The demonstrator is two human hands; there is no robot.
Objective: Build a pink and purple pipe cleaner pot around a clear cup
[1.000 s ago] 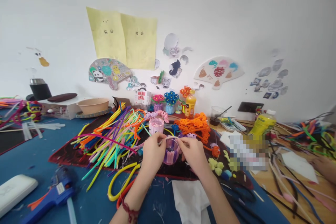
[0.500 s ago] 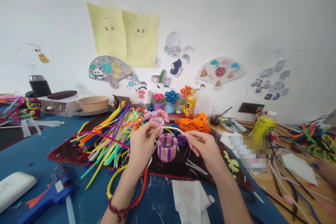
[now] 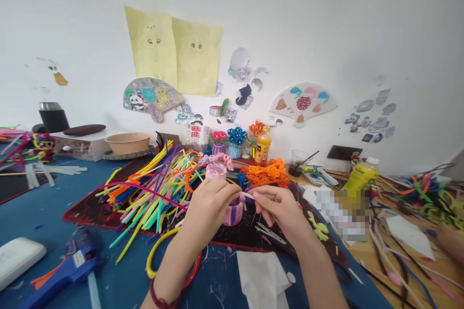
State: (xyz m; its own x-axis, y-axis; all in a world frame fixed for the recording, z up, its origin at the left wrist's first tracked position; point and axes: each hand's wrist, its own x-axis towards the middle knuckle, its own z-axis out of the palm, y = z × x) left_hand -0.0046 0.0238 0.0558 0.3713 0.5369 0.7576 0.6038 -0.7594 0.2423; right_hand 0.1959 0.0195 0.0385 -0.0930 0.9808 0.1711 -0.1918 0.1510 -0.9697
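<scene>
A white pipe cleaner [image 3: 248,194] stretches between my two hands, only a short length of it showing. My left hand [image 3: 213,202] is closed on its left part, knuckles up. The fingertips of my right hand [image 3: 272,203] pinch its other end. Just below and behind the fingers stands a pink and purple striped cup [image 3: 233,213], partly covered by my left hand. A pale pink cup [image 3: 216,171] is farther back. Scissors [image 3: 270,233] lie beneath my right hand on the dark mat [image 3: 232,242].
Left of my hands lies a big pile of coloured pipe cleaners [image 3: 152,203]. A blue glue gun [image 3: 74,260] rests at the front left. White tissue [image 3: 261,275] lies in front, orange fuzzy pieces [image 3: 266,172] and a juice bottle [image 3: 263,147] behind. Another person's hand [image 3: 449,240] is at far right.
My left hand has slid right along the pipe cleaner, closer to my right hand, and now covers part of the striped cup. Less of the pipe cleaner shows between them.
</scene>
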